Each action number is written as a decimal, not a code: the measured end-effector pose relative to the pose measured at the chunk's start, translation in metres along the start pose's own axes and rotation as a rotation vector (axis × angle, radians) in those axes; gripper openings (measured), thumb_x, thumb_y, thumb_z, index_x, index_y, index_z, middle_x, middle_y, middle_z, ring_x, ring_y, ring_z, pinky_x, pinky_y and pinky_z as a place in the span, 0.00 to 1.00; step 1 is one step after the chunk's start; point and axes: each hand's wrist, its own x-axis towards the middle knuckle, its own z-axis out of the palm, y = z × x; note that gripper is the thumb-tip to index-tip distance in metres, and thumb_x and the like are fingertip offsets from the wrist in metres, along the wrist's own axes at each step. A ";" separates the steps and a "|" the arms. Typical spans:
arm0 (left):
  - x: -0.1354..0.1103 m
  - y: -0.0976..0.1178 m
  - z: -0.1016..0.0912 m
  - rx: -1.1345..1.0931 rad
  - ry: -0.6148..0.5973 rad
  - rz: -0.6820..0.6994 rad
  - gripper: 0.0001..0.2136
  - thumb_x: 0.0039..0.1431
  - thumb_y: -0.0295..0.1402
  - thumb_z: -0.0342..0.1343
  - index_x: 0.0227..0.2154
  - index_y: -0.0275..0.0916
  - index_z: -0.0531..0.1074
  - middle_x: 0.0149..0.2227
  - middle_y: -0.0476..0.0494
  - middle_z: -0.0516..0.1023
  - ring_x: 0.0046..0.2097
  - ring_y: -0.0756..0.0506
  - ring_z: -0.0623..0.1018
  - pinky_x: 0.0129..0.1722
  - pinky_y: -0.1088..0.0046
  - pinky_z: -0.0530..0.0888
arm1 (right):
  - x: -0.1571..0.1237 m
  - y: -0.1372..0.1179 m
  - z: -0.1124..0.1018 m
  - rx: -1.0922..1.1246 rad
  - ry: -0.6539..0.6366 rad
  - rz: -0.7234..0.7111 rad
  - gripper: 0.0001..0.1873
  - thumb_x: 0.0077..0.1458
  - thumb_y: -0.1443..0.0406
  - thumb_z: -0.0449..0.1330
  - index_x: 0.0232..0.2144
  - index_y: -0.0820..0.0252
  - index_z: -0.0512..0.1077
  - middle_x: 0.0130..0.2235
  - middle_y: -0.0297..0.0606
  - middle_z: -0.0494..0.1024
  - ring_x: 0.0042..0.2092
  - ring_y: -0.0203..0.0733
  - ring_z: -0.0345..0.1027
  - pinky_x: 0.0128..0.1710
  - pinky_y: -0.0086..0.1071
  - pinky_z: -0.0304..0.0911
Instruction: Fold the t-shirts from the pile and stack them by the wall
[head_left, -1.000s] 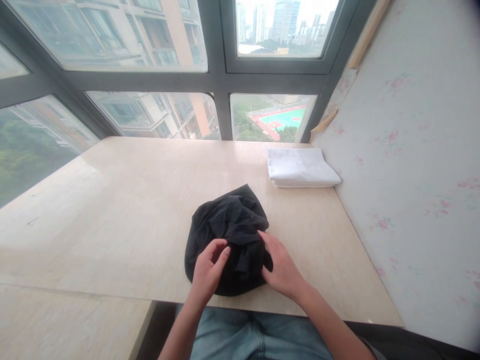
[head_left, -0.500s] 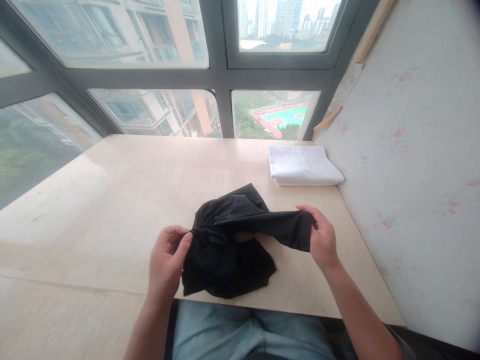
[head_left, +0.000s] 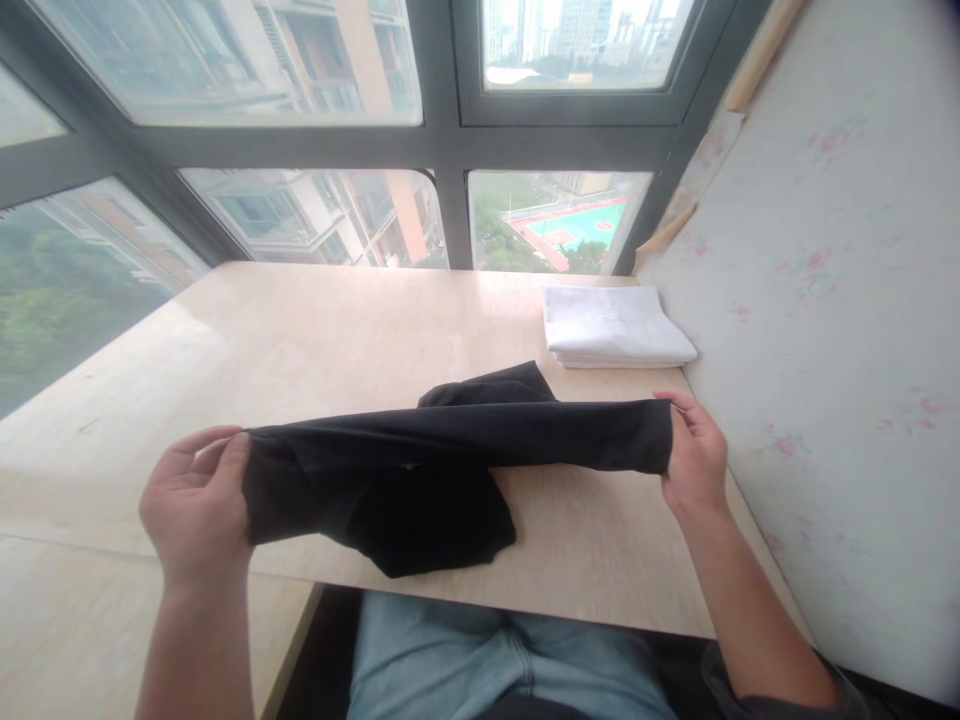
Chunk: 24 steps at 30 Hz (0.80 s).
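A black garment [head_left: 457, 435] is stretched sideways between my two hands, one long leg or sleeve of it pulled nearly straight above the table. My left hand [head_left: 199, 500] is closed on its left end, thumb on top. At the other end, the fingers of my right hand [head_left: 697, 455] grip the straight hem. More of the same dark cloth lies bunched on the table below and behind the stretched length. Whether it is a pair of trousers or a shirt cannot be made out.
The pale, wood-toned table [head_left: 285, 320] reaches to the windows. A folded stack of white cloth [head_left: 615, 325] lies at its back right, near the flowered wall [head_left: 847, 350]. Grey window frames [head_left: 300, 148] border the far side. My jeans [head_left: 450, 655] show below the near edge.
My left hand has moved left and my right hand slightly right, drawing the black garment from a gathered heap into a long taut band. The white stack has stayed put.
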 end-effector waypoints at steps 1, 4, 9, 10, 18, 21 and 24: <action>-0.001 -0.002 0.002 0.005 -0.031 -0.008 0.16 0.44 0.38 0.69 0.36 0.40 0.76 0.27 0.53 0.79 0.25 0.50 0.75 0.22 0.74 0.74 | 0.002 0.002 -0.002 -0.058 0.003 -0.035 0.17 0.53 0.59 0.60 0.43 0.61 0.76 0.32 0.37 0.77 0.31 0.38 0.70 0.31 0.30 0.65; -0.011 -0.011 0.014 -0.001 -0.180 -0.121 0.16 0.46 0.40 0.68 0.38 0.41 0.75 0.28 0.51 0.79 0.26 0.49 0.76 0.22 0.76 0.72 | 0.008 0.007 -0.006 -0.382 -0.041 -0.246 0.16 0.56 0.63 0.55 0.44 0.60 0.76 0.39 0.41 0.79 0.39 0.43 0.73 0.42 0.40 0.69; -0.032 -0.025 0.041 -0.081 -0.306 -0.209 0.15 0.49 0.39 0.65 0.40 0.41 0.75 0.32 0.48 0.79 0.31 0.48 0.78 0.27 0.77 0.74 | -0.016 0.009 0.008 -0.702 -0.185 -0.709 0.22 0.55 0.73 0.48 0.47 0.59 0.75 0.49 0.47 0.77 0.54 0.51 0.69 0.57 0.51 0.63; -0.035 -0.026 0.045 -0.082 -0.296 -0.188 0.14 0.50 0.39 0.65 0.40 0.41 0.75 0.33 0.48 0.80 0.33 0.48 0.79 0.29 0.78 0.74 | -0.029 0.010 0.016 -0.672 -0.251 -0.749 0.22 0.56 0.74 0.47 0.48 0.58 0.74 0.49 0.46 0.77 0.54 0.50 0.69 0.57 0.50 0.64; -0.064 -0.013 0.055 -0.244 -0.555 -0.122 0.18 0.56 0.35 0.63 0.49 0.42 0.70 0.54 0.39 0.77 0.50 0.43 0.79 0.46 0.69 0.77 | -0.140 0.014 0.104 -0.548 -0.950 -0.938 0.26 0.60 0.73 0.51 0.60 0.58 0.65 0.62 0.46 0.66 0.63 0.50 0.58 0.59 0.47 0.63; -0.080 -0.009 0.051 -0.288 -0.652 -0.123 0.18 0.57 0.35 0.62 0.51 0.42 0.69 0.57 0.37 0.75 0.53 0.41 0.78 0.52 0.64 0.75 | -0.153 0.016 0.136 -0.603 -0.982 -1.031 0.21 0.62 0.71 0.53 0.57 0.58 0.69 0.63 0.47 0.65 0.65 0.53 0.55 0.58 0.47 0.63; -0.094 -0.012 0.042 -0.219 -0.581 -0.034 0.16 0.60 0.34 0.59 0.50 0.41 0.70 0.56 0.38 0.75 0.56 0.41 0.76 0.56 0.63 0.73 | -0.151 0.018 0.157 -0.564 -0.968 -0.997 0.11 0.64 0.69 0.53 0.42 0.58 0.75 0.50 0.44 0.77 0.57 0.50 0.64 0.52 0.43 0.66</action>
